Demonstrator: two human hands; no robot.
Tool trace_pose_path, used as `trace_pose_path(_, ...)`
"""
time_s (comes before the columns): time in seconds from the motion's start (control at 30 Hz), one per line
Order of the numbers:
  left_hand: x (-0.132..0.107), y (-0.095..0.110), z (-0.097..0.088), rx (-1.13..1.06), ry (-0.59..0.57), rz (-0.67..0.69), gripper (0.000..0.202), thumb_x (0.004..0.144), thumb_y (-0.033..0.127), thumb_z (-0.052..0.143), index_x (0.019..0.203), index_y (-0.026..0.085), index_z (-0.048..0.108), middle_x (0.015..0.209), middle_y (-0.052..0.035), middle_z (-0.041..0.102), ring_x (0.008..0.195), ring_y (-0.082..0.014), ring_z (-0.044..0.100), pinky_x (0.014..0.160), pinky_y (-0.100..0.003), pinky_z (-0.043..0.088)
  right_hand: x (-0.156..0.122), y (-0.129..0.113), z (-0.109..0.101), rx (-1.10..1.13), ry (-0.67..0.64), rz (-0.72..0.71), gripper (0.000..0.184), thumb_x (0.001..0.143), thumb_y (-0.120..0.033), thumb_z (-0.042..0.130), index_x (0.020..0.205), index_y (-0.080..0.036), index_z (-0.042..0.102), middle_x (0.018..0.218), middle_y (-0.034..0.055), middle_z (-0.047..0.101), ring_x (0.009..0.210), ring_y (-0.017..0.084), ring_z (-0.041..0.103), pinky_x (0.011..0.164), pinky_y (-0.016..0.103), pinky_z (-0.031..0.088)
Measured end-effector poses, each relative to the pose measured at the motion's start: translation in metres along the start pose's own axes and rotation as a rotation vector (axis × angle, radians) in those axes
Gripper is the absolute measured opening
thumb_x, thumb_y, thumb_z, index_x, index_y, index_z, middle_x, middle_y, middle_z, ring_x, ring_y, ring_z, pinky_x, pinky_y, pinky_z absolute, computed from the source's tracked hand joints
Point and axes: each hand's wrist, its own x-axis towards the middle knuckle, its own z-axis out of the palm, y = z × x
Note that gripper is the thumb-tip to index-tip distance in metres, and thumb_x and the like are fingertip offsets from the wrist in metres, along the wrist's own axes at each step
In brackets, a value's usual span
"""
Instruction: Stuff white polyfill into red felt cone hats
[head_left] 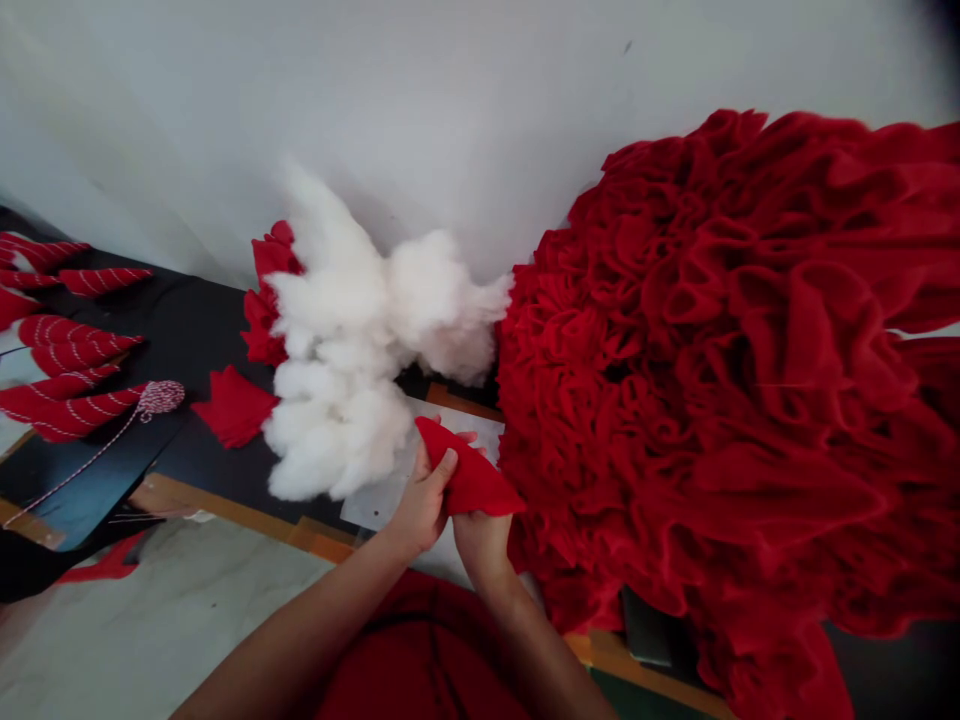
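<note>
Both hands meet at the lower middle on one red felt cone (469, 475). My left hand (421, 505) pinches its left edge, thumb on top. Underneath, my right hand (480, 540) wraps round the cone's lower end. Just left of the hands lies a heap of white stuffing fibre (352, 340) on the dark table (187, 330). A big pile of red felt cones (735, 370) rises directly to the right, touching the held piece.
Several finished red cones wrapped in white twine (71, 360) lie at the far left, with a red-and-white twine ball (159, 397) beside them. Loose red felt pieces (234, 408) sit by the stuffing. A white wall (450, 100) stands behind. Pale floor (172, 620) shows below the table edge.
</note>
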Motion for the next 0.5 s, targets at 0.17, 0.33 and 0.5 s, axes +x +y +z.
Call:
trace_pose_path(0.17, 0.005, 0.014, 0.004, 0.006, 0.057, 0.007, 0.058, 0.075, 0.034, 0.067, 0.125, 0.028, 0.039, 0.117, -0.0062, 0.061, 0.099, -0.0227, 0.062, 0.084, -0.039, 0.052, -0.004, -0.013, -0.011, -0.170, 0.065, -0.194, 0.035, 0.085, -0.016, 0.044, 0.117, -0.019, 0.057, 0.103, 0.0118, 0.068, 0.095, 0.025, 0.065, 0.080, 0.041, 0.055)
trace_pose_path(0.33, 0.001, 0.012, 0.002, 0.029, 0.040, -0.023, 0.049, 0.078, 0.034, 0.064, 0.121, 0.028, 0.042, 0.116, -0.0051, 0.062, 0.098, -0.0234, 0.063, 0.084, -0.038, 0.052, -0.008, 0.001, -0.016, -0.225, -0.102, -0.314, 0.047, 0.086, -0.015, 0.041, 0.133, -0.016, 0.042, 0.121, 0.0139, 0.061, 0.111, 0.025, 0.059, 0.086, 0.041, 0.054)
trace_pose_path(0.5, -0.001, 0.004, 0.000, 0.009, 0.029, -0.045, 0.055, 0.077, 0.029, 0.066, 0.125, 0.030, 0.039, 0.115, -0.0041, 0.063, 0.098, -0.0221, 0.064, 0.089, -0.039, 0.049, -0.006, 0.010, -0.016, -0.251, -0.092, -0.258, 0.049, 0.083, -0.013, 0.043, 0.132, -0.016, 0.043, 0.122, 0.0140, 0.060, 0.115, 0.027, 0.056, 0.092, 0.045, 0.050)
